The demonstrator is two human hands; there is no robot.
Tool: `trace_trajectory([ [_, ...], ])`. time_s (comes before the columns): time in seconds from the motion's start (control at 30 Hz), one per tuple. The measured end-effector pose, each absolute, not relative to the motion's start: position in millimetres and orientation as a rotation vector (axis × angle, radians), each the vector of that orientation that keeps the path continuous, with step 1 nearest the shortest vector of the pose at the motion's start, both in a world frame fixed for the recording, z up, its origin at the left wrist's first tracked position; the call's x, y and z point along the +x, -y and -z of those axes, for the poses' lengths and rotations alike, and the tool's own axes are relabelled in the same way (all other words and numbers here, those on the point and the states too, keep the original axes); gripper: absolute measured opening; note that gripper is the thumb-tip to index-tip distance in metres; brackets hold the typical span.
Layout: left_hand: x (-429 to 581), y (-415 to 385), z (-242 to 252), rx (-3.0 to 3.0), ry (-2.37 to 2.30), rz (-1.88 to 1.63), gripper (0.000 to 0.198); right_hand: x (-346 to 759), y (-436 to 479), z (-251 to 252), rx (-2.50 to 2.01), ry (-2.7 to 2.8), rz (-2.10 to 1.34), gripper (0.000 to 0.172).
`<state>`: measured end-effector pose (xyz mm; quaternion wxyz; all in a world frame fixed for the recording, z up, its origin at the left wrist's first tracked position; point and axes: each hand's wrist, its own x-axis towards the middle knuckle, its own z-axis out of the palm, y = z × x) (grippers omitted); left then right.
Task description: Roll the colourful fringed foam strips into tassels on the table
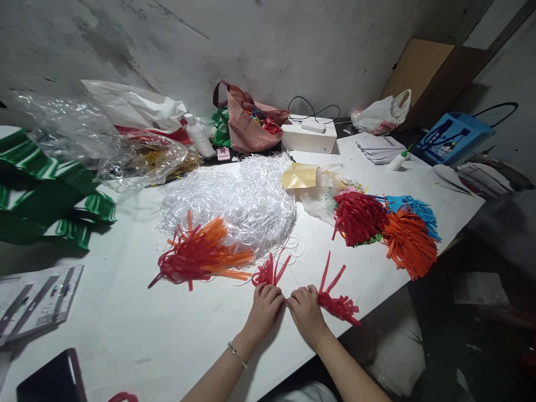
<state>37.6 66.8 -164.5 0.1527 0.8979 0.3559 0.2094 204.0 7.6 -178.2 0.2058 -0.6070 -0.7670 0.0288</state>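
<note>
Low over the white tabletop, my left hand (pixel 266 308) and my right hand (pixel 305 314) face each other with fingers curled inward. Both grip a red fringed tassel (pixel 340 306) of thin strips; one fringed end fans out beyond each hand. Its middle is mostly covered by my fingers, with a thin bit of red showing between them. Left of my hands lies a loose red and orange bundle of strips (pixel 196 254). Behind it spreads a big tangled heap of clear plastic string (pixel 234 195).
Finished-looking dark red (pixel 360 218), orange (pixel 410 243) and blue (pixel 412 211) tassels sit at the table's right edge. A phone (pixel 52 379) and green striped bundles (pixel 46 190) lie left. A pink bag (pixel 253 125), white box (pixel 310 137) and white bottle (pixel 199 137) stand behind.
</note>
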Motion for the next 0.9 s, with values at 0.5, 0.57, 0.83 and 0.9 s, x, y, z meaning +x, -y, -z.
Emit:
trace_trajectory([
  [0.5, 26, -70, 156, 2.470, -1.060, -0.572, 0.019, 221, 0, 172, -1.733, 2.182, -0.029, 0.014],
  [0.57, 27, -70, 155, 2.468, -1.088, -0.543, 0.020, 221, 0, 177, -1.726, 2.197, -0.021, 0.018],
  [0.83, 46, -66, 148, 2.427, -1.357, -0.473, 0.018, 229, 9, 180, -1.881, 1.990, 0.023, 0.014],
  [0.9, 50, -66, 146, 2.425, -1.399, -0.455, 0.017, 227, 7, 173, -1.950, 1.903, -0.026, 0.013],
])
